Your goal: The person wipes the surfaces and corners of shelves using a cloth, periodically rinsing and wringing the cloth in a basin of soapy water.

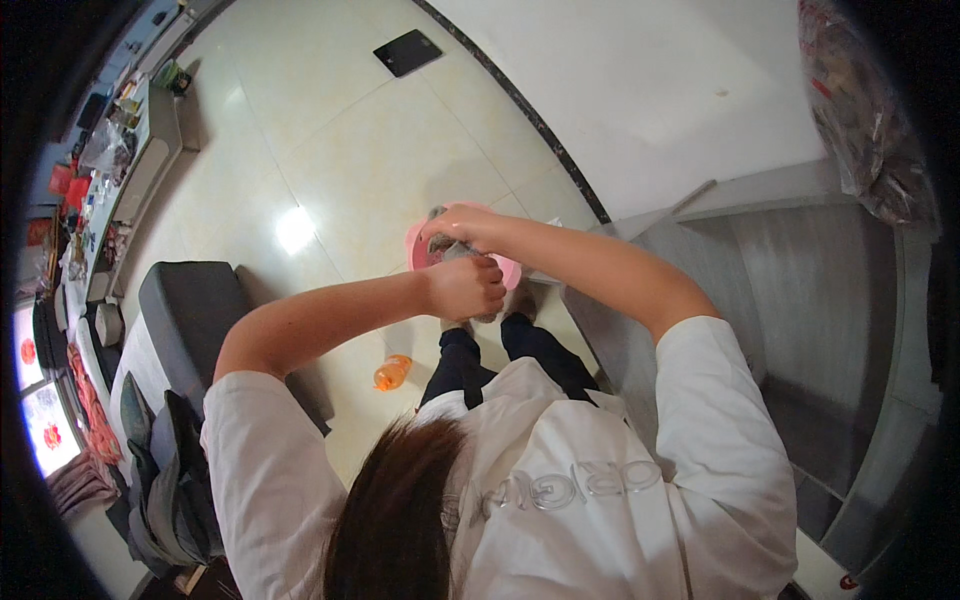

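Observation:
A grey wet-looking cloth stretches between my two hands above a pink plastic basin. My left hand is closed in a fist around the near part, and a small end of cloth pokes out below it. Farther out, my right hand grips the other part, with a bit of cloth showing past its fingers. The cloth looks bunched and twisted. Both hands and the cloth hide much of the basin, so what it holds cannot be made out clearly. The basin stands on the tiled floor just beyond my feet.
An orange plastic bottle lies on the floor at my left. Beyond it stands a dark grey padded seat. Grey wooden furniture is close on my right. A flat black device lies farther off on the tiles. A cluttered cabinet lines the left.

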Action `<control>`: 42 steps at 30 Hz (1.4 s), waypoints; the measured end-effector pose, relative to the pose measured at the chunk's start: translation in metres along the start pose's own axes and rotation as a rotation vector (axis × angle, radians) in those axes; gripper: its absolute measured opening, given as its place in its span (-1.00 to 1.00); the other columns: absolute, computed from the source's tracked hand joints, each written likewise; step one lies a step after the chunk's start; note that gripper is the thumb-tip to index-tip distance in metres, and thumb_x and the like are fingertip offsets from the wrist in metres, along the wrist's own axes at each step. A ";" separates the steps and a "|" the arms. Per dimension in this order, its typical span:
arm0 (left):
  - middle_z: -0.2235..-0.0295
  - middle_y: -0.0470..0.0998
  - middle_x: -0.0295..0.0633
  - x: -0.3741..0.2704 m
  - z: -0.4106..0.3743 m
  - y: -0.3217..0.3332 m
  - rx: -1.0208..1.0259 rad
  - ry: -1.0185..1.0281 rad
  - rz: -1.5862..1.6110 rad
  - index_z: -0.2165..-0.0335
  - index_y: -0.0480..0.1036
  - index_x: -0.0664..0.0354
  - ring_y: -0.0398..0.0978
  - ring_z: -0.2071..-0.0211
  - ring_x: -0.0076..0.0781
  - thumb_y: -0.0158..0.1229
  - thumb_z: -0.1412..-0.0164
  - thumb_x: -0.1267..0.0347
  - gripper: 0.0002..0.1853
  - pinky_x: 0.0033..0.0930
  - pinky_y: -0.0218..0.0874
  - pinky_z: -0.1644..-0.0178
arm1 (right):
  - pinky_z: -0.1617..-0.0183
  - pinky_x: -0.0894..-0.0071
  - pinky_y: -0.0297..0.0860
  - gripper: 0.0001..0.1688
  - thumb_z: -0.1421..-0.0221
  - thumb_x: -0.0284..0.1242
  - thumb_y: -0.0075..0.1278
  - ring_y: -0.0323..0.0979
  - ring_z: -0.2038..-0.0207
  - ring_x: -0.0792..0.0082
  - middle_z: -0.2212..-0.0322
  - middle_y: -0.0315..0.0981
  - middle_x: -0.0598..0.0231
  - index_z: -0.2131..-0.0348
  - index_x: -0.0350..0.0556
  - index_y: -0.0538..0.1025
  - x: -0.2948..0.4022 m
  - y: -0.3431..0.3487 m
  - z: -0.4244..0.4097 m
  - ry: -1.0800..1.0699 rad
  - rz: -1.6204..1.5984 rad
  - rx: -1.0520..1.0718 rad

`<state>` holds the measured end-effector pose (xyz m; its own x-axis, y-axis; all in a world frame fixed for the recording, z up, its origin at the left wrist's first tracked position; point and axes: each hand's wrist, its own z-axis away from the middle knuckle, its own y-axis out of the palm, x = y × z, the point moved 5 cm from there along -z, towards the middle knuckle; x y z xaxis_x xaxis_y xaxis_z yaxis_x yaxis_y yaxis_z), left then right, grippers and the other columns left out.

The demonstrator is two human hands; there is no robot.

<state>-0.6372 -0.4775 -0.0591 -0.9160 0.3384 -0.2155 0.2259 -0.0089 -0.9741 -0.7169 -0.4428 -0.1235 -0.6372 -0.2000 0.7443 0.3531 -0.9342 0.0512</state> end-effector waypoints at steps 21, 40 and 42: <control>0.40 0.43 -0.24 0.040 -0.046 0.147 0.584 -0.132 -0.437 0.51 0.44 0.14 0.35 0.27 -0.31 0.00 0.22 0.33 -0.80 -0.28 0.11 0.16 | 0.37 0.28 0.33 -0.73 0.24 -0.35 -0.03 0.41 0.38 0.17 0.48 0.43 0.08 0.48 -0.16 0.48 -0.011 0.002 -0.036 0.088 0.741 -0.350; 0.46 0.42 -0.37 0.026 -0.010 0.142 0.080 -0.048 -0.661 0.55 0.44 0.07 0.32 0.28 -0.39 0.00 0.23 0.35 -0.85 -0.35 0.04 0.07 | 0.26 0.26 0.28 -0.54 0.27 -0.21 -0.03 0.39 0.37 0.08 0.46 0.40 -0.09 0.44 -0.28 0.45 -0.042 -0.035 -0.025 -0.100 0.243 -0.508; 0.40 0.39 -0.37 0.024 0.001 0.115 -0.020 -0.075 -0.583 0.50 0.42 0.07 0.26 0.21 -0.41 -0.03 0.21 0.36 -0.83 -0.31 -0.04 0.00 | 0.38 0.31 0.30 -0.56 0.30 -0.23 0.02 0.40 0.48 0.21 0.55 0.41 0.02 0.52 -0.31 0.43 -0.060 -0.055 -0.030 -0.147 -0.003 -0.547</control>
<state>-0.6339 -0.4716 -0.1761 -0.9116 0.2145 0.3507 -0.3170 0.1764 -0.9319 -0.7183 -0.3884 -0.1907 -0.5214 -0.1909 0.8317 -0.0801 -0.9594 -0.2704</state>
